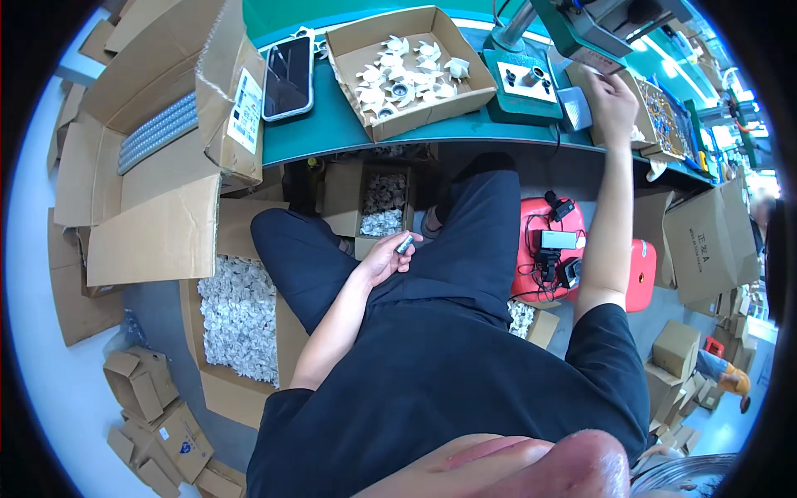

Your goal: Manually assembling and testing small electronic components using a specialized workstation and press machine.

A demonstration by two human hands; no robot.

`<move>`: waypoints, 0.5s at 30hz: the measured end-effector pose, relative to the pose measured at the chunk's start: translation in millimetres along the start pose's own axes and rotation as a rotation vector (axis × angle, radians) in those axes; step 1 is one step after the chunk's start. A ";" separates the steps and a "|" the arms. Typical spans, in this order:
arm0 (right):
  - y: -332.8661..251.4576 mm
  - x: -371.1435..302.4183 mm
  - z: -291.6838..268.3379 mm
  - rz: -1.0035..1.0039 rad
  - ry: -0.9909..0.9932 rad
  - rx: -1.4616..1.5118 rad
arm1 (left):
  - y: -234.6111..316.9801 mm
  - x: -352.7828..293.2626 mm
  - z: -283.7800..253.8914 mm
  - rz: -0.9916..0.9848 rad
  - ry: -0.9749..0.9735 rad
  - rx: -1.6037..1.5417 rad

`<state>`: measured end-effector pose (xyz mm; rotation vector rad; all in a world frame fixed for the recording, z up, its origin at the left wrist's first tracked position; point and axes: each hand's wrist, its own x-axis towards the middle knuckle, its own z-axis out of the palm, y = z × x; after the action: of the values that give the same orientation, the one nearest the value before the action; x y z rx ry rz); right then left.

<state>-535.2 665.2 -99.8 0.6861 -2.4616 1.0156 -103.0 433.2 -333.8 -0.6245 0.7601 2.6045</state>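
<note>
My left hand (383, 260) rests over my lap, its fingers closed round a small metallic cylinder (404, 244). Stretched forward over the bench, my right hand (613, 109) has curled fingers just below the head of a green bench press (573, 41); what they grip, if anything, is hidden. On the press base (508, 108) a white plate carries a short upright metal post (531, 76). Left of the press, a shallow cardboard tray (353, 58) holds several white bladed fan wheels (398, 90), some with a dark ring in the hub.
A phone (288, 76) lies on the green bench (307, 139) beside a large open carton (158, 50). Boxes of small pale parts (239, 319) stand on the floor. A red stool (531, 241) with cables and a power bank (558, 240) is to my right. Further right, another person (732, 380) is visible.
</note>
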 end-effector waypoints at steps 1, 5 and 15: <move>-17.0 -11.5 15.8 -0.023 0.038 0.161 | -0.4 -0.9 -0.3 -0.003 0.012 -0.002; -69.4 -30.3 39.1 -0.256 0.076 0.106 | -2.4 4.6 2.5 -0.031 0.005 0.018; -78.0 -50.7 41.7 -0.493 0.087 0.022 | -1.0 2.4 -2.9 -0.014 -0.002 0.001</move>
<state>-456.7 601.1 -111.5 1.1552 -2.0548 0.8542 -103.7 432.9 -337.6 -0.6243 0.7544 2.5914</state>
